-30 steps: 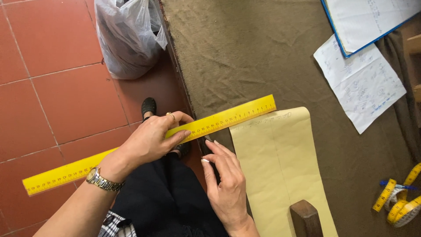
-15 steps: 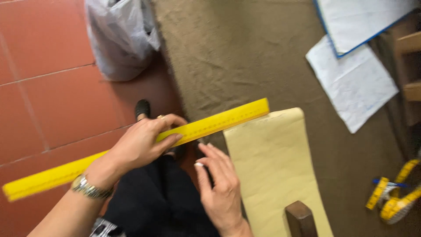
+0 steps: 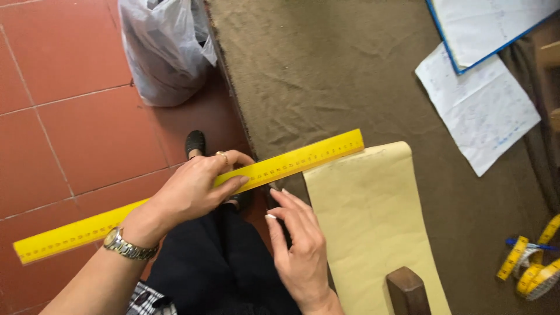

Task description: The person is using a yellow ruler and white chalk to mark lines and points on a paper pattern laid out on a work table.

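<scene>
The left hand (image 3: 195,186) is pinching the yellow ruler (image 3: 291,164); the right hand (image 3: 297,242), fingers loosely spread, is touching the paper (image 3: 373,216) on the tabletop (image 3: 326,76). A bag (image 3: 163,46), contents hidden, is sitting on the floor (image 3: 64,116).

Left hand (image 3: 195,186) covers the middle of the yellow ruler (image 3: 303,160); its scale marks are too small to read. Cream paper sheet (image 3: 367,216) runs off the bottom edge, partly behind a brown wooden post (image 3: 406,290). Blue-edged pad (image 3: 484,23) and plastic bag (image 3: 163,46) are cut by the top edge, coiled measuring tape (image 3: 534,268) by the right.
</scene>
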